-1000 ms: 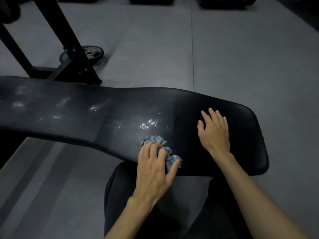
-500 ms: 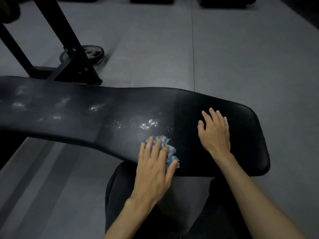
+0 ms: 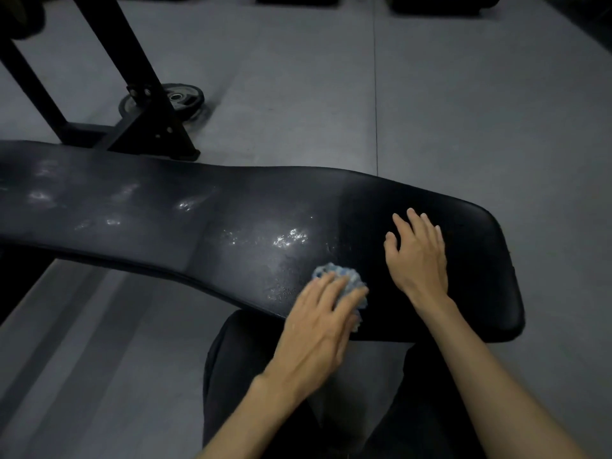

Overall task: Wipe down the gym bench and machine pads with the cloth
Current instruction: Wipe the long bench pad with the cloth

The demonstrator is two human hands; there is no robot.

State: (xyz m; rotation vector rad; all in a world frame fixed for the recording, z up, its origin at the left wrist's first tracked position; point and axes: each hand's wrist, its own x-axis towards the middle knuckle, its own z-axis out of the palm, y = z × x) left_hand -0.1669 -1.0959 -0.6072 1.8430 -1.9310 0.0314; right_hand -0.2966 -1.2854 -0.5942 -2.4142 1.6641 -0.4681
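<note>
Wiping: left hand (image 3: 318,321) flat, fingers straight, pressing blue cloth (image 3: 344,279) on bench (image 3: 165,210)
Bracing: right hand (image 3: 419,256) spread, holding nothing

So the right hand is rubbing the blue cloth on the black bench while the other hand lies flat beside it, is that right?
Not quite: the head view shows the left hand pressing the blue cloth on the black bench. The right hand is the one lying flat beside it.
</note>
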